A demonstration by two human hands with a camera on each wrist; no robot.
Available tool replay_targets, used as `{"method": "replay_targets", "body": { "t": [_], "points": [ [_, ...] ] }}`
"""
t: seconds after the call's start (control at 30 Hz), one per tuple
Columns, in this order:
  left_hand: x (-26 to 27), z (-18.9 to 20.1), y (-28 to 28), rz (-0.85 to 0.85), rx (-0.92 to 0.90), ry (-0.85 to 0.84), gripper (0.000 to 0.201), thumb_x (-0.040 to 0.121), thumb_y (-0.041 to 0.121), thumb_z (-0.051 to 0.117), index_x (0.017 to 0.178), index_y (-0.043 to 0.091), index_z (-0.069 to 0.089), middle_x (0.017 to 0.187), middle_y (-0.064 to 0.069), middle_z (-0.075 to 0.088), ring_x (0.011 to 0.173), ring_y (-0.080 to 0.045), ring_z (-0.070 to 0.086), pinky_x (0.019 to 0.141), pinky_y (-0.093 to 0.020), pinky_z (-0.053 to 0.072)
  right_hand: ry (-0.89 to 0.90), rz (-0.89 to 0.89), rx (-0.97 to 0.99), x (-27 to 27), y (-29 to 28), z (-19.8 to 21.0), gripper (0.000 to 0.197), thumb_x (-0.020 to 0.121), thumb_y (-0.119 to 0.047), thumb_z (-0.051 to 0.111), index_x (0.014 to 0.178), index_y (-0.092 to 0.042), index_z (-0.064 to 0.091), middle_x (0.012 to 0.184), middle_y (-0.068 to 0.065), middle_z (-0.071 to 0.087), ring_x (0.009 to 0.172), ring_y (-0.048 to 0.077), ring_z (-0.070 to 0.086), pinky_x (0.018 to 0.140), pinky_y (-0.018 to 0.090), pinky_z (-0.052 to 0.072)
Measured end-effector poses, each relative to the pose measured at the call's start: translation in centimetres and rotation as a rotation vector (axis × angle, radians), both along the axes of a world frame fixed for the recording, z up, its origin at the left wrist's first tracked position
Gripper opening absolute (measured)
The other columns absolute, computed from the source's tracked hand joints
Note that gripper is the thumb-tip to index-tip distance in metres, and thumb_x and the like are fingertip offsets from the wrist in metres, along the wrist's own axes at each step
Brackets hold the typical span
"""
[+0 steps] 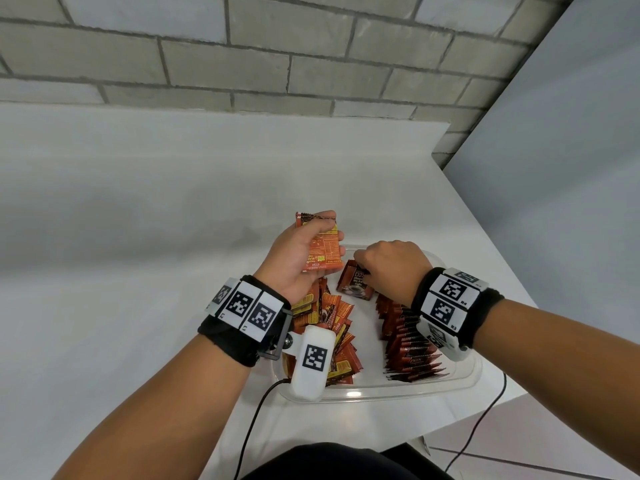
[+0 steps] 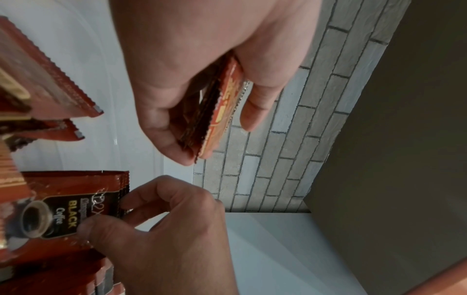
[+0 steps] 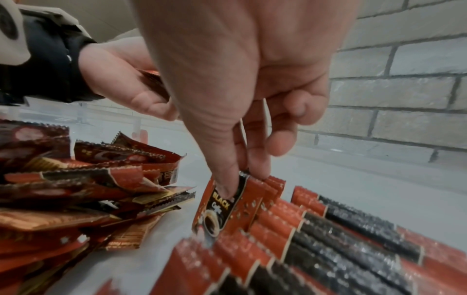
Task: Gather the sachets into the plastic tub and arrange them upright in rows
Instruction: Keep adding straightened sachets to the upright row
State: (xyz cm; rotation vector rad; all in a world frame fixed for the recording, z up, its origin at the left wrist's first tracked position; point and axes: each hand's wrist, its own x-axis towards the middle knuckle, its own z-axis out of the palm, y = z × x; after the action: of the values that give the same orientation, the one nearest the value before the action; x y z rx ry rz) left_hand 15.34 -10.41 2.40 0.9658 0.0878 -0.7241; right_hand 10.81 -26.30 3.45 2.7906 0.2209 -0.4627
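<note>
A clear plastic tub (image 1: 464,379) sits on the white table near its front right corner. My left hand (image 1: 304,251) grips a small stack of orange-red sachets (image 1: 320,249) above the tub's far left side; the same stack (image 2: 220,111) shows edge-on in the left wrist view. My right hand (image 1: 388,268) pinches a red-and-black coffee sachet (image 3: 222,207) by its top edge at the far end of an upright row (image 3: 328,239) along the tub's right side. A loose pile of sachets (image 3: 76,199) lies in the tub's left side.
The white table (image 1: 173,237) stretches left and back to a grey brick wall (image 1: 311,57). Its right edge (image 1: 491,237) runs close beside the tub. Black cables (image 1: 252,420) hang from both wrist units near the front edge.
</note>
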Motion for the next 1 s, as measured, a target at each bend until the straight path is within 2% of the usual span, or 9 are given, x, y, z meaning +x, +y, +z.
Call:
{"method": "replay_targets", "body": {
  "t": [0.2,0.33,0.47,0.53,0.6,0.73,0.8,0.9,1.0],
  "points": [
    [0.0,0.0,0.1,0.000,-0.034,0.012,0.023,0.092,0.016,0.056,0.115,0.013,0.060,0.084,-0.008,0.067,0.067,-0.020,0.065,0.066,-0.035,0.052,-0.016,-0.013,0.005,-0.1,-0.1,0.1,0.009,0.093,-0.017,0.048,0.098,-0.013,0.054,0.095,0.006,0.063,0.079,0.027,0.060,0.058,0.031,0.037],
    [-0.1,0.1,0.2,-0.018,-0.090,0.054,0.026,0.096,0.013,0.046,0.119,0.006,0.056,0.085,-0.014,0.067,0.065,-0.024,0.067,0.059,-0.035,0.059,-0.103,-0.096,0.108,-0.2,-0.7,1.2,0.019,0.095,-0.031,0.048,0.101,-0.016,0.056,0.092,0.005,0.064,0.077,0.025,0.058,0.060,0.030,0.041],
    [-0.3,0.4,0.3,-0.077,-0.089,0.031,0.020,0.096,0.007,0.047,0.112,0.003,0.057,0.088,-0.017,0.070,0.075,-0.028,0.070,0.067,-0.042,0.060,-0.224,-0.225,0.336,-1.3,-2.5,3.4,0.018,0.094,-0.036,0.052,0.095,-0.021,0.063,0.086,0.001,0.069,0.072,0.017,0.061,0.067,0.029,0.049],
    [-0.5,0.4,0.2,-0.105,-0.062,-0.004,0.020,0.094,0.007,0.052,0.112,0.006,0.059,0.095,-0.017,0.070,0.082,-0.029,0.070,0.070,-0.042,0.059,-0.248,-0.326,0.550,-1.9,-3.0,4.6,0.018,0.092,-0.037,0.057,0.089,-0.021,0.065,0.082,-0.003,0.069,0.058,0.003,0.056,0.061,0.025,0.046],
    [-0.7,0.5,0.1,-0.125,-0.041,-0.041,0.020,0.091,0.006,0.057,0.110,0.009,0.062,0.098,-0.015,0.071,0.085,-0.027,0.070,0.071,-0.041,0.060,-0.244,-0.421,0.779,-2.8,-3.1,5.5,0.018,0.089,-0.042,0.061,0.088,-0.025,0.066,0.079,-0.006,0.069,0.052,-0.001,0.054,0.057,0.022,0.045],
    [-1.3,0.6,-0.5,-0.193,-0.033,-0.108,0.026,0.080,0.008,0.065,0.106,0.010,0.065,0.096,-0.013,0.072,0.084,-0.024,0.070,0.072,-0.040,0.058,-0.214,-0.498,1.050,-4.9,-2.1,5.0,0.030,0.083,-0.046,0.062,0.109,-0.030,0.060,0.083,-0.009,0.068,0.057,-0.001,0.056,0.061,0.022,0.045],
    [-1.7,0.7,-0.8,-0.226,-0.021,-0.137,0.026,0.079,0.006,0.066,0.104,0.011,0.065,0.096,-0.012,0.072,0.084,-0.024,0.070,0.070,-0.039,0.058,-0.216,-0.519,1.148,-5.4,-1.7,4.2,0.035,0.083,-0.040,0.065,0.116,-0.028,0.057,0.087,-0.007,0.069,0.061,0.005,0.059,0.062,0.023,0.046],
    [-2.1,0.7,-1.2,-0.245,-0.005,-0.163,0.027,0.080,0.002,0.066,0.105,0.011,0.065,0.095,-0.011,0.071,0.083,-0.023,0.070,0.070,-0.037,0.058,-0.243,-0.579,1.341,-5.8,-1.4,3.9,0.021,0.086,-0.019,0.069,0.106,-0.020,0.061,0.078,-0.007,0.069,0.062,0.011,0.057,0.061,0.023,0.047],
    [-2.5,0.8,-1.5,-0.257,-0.011,-0.186,0.031,0.076,0.001,0.066,0.106,0.009,0.062,0.092,-0.012,0.069,0.080,-0.021,0.069,0.068,-0.032,0.058,-0.251,-0.599,1.451,-5.9,-1.4,3.8,0.018,0.083,-0.013,0.071,0.099,-0.019,0.063,0.072,-0.006,0.065,0.060,0.014,0.056,0.060,0.024,0.048]
  ]
}}
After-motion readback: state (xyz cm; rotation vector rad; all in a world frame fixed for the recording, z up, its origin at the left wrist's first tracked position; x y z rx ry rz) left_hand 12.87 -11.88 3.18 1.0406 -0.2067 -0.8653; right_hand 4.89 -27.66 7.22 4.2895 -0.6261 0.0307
